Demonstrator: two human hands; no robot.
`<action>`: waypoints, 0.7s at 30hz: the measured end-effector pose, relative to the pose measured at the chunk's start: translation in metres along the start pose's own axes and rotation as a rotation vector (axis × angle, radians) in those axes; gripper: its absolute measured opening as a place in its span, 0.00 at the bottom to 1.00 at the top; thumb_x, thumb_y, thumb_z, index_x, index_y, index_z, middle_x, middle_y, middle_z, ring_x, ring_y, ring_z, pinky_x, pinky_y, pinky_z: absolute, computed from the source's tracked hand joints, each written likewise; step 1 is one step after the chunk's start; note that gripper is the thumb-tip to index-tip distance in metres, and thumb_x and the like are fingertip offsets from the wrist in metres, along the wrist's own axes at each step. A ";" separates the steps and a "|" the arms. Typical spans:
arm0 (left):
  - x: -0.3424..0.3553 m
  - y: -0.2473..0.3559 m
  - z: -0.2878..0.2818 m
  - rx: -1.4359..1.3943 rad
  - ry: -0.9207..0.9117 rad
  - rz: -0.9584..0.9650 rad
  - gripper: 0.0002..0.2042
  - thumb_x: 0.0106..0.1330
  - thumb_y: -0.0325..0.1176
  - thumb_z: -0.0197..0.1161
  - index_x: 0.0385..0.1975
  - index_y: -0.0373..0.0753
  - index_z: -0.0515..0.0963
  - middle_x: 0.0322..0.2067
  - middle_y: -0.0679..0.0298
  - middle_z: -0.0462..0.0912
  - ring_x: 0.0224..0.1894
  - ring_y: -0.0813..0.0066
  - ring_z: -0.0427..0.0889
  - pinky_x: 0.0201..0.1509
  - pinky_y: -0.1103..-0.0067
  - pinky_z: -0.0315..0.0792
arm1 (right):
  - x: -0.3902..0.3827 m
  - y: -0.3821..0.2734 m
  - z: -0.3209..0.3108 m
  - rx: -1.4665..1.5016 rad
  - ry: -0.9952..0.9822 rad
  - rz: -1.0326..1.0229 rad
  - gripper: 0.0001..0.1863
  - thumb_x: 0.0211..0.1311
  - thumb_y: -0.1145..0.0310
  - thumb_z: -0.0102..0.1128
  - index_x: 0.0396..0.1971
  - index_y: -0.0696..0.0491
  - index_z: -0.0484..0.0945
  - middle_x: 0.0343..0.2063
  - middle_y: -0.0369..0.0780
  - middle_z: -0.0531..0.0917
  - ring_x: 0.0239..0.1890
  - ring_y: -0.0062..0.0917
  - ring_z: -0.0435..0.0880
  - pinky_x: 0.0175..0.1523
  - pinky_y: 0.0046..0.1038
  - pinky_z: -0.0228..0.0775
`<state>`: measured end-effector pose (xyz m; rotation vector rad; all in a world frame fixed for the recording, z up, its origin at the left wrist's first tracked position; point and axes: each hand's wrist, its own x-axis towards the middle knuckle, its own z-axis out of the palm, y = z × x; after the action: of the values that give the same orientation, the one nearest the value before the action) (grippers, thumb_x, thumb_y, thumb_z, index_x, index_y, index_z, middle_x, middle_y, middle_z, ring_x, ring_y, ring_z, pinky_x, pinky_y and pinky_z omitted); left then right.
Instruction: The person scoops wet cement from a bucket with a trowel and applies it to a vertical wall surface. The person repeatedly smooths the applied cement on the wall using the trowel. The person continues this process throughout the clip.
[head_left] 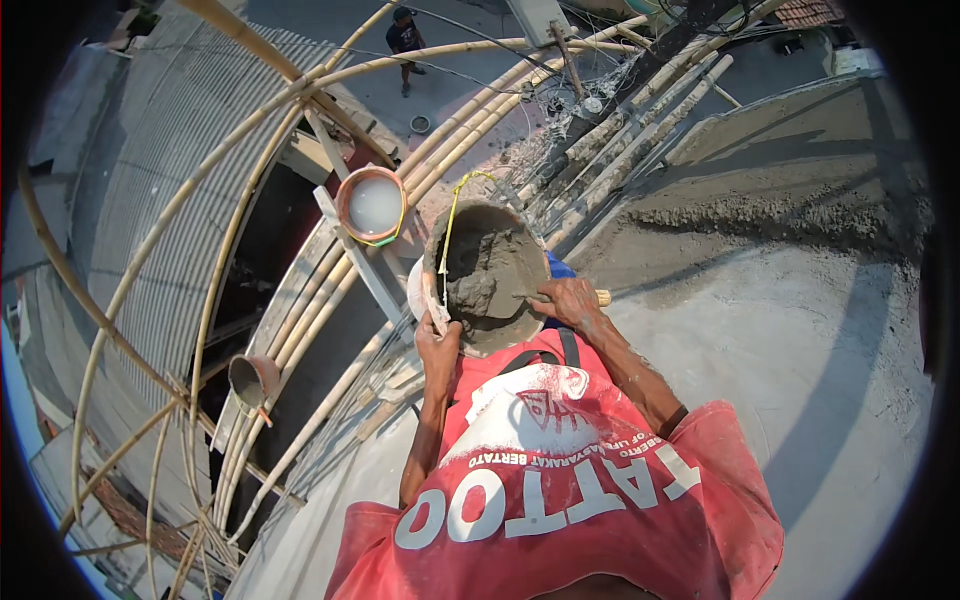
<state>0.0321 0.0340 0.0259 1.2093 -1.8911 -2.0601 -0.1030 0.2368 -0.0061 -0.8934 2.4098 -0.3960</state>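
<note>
A bucket (431,262) holding wet grey mortar (488,262) is tilted toward me, against the front of my red shirt. Its thin yellow handle (449,215) lies across the opening. My left hand (438,348) is closed on the near left rim, beside a whitish, crusted patch. At the right rim, my right hand (568,302) has its fingers curled over the edge, with the fingertips just inside by the mortar. A rounded white thing (416,290) shows partly behind the bucket's left side.
An orange bucket (345,205) of cloudy liquid stands beyond, on bamboo scaffolding (300,340). A smaller mortar-stained bucket (262,378) sits farther left. Wires and a pole (600,115) rise ahead. A grey plastered surface (760,330) lies right. Far below, a person (404,42) stands near a round basin (420,124).
</note>
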 end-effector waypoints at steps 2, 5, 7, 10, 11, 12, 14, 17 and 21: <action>0.003 -0.006 0.002 0.007 0.001 -0.037 0.11 0.49 0.21 0.54 0.34 0.31 0.72 0.22 0.71 0.71 0.23 0.84 0.65 0.26 0.86 0.62 | -0.012 0.014 0.001 0.093 0.214 -0.020 0.17 0.48 0.50 0.56 0.23 0.49 0.79 0.17 0.42 0.78 0.21 0.38 0.77 0.25 0.37 0.67; 0.013 -0.021 -0.005 0.056 -0.067 0.054 0.12 0.49 0.21 0.54 0.35 0.32 0.71 0.23 0.70 0.70 0.22 0.82 0.65 0.27 0.83 0.62 | -0.018 0.016 -0.039 0.045 0.271 0.074 0.15 0.46 0.50 0.59 0.24 0.48 0.80 0.18 0.39 0.79 0.23 0.36 0.78 0.26 0.35 0.68; 0.007 -0.013 -0.015 0.211 -0.052 0.033 0.15 0.48 0.19 0.53 0.39 0.29 0.69 0.25 0.68 0.70 0.25 0.81 0.66 0.27 0.82 0.64 | -0.018 0.025 -0.056 0.130 0.427 0.103 0.19 0.45 0.49 0.61 0.23 0.51 0.79 0.19 0.42 0.78 0.23 0.39 0.78 0.29 0.36 0.68; 0.015 -0.036 -0.027 0.155 0.005 0.096 0.18 0.48 0.19 0.54 0.43 0.27 0.68 0.27 0.65 0.70 0.26 0.78 0.67 0.29 0.82 0.64 | -0.040 0.021 -0.121 0.098 0.505 0.214 0.18 0.45 0.50 0.61 0.22 0.52 0.79 0.18 0.44 0.78 0.24 0.40 0.78 0.31 0.36 0.68; 0.021 -0.043 -0.027 0.146 -0.026 0.105 0.18 0.48 0.19 0.54 0.43 0.27 0.68 0.27 0.65 0.70 0.26 0.78 0.67 0.29 0.82 0.64 | -0.053 0.024 -0.140 0.076 0.574 0.281 0.18 0.45 0.51 0.61 0.22 0.52 0.79 0.18 0.45 0.78 0.25 0.40 0.78 0.31 0.36 0.68; 0.028 -0.049 -0.026 0.161 -0.050 0.151 0.17 0.49 0.20 0.54 0.42 0.29 0.68 0.26 0.67 0.69 0.25 0.80 0.65 0.27 0.83 0.62 | -0.065 0.024 -0.160 0.059 0.642 0.343 0.17 0.45 0.51 0.60 0.22 0.52 0.79 0.18 0.45 0.78 0.25 0.40 0.78 0.31 0.36 0.68; 0.035 -0.051 -0.021 0.166 -0.051 0.194 0.15 0.50 0.20 0.55 0.41 0.30 0.68 0.25 0.70 0.67 0.23 0.83 0.63 0.25 0.83 0.60 | -0.093 0.016 -0.203 0.021 0.680 0.484 0.17 0.46 0.53 0.60 0.24 0.54 0.79 0.17 0.45 0.78 0.25 0.40 0.78 0.31 0.36 0.69; 0.031 -0.045 -0.020 0.153 -0.084 0.162 0.15 0.50 0.20 0.55 0.40 0.30 0.68 0.25 0.70 0.66 0.23 0.83 0.62 0.25 0.84 0.59 | -0.130 0.006 -0.245 -0.048 0.804 0.545 0.18 0.48 0.55 0.61 0.27 0.57 0.78 0.14 0.43 0.77 0.19 0.32 0.78 0.26 0.29 0.68; 0.034 -0.049 -0.023 0.143 -0.076 0.112 0.16 0.50 0.20 0.55 0.41 0.30 0.68 0.25 0.70 0.66 0.23 0.83 0.62 0.25 0.84 0.59 | -0.153 0.010 -0.275 0.466 0.694 0.697 0.15 0.50 0.59 0.62 0.24 0.58 0.77 0.12 0.38 0.74 0.15 0.22 0.75 0.21 0.22 0.64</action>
<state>0.0434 0.0079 -0.0310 1.0389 -2.1199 -1.9698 -0.1682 0.3697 0.2717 0.3653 2.8205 -1.0441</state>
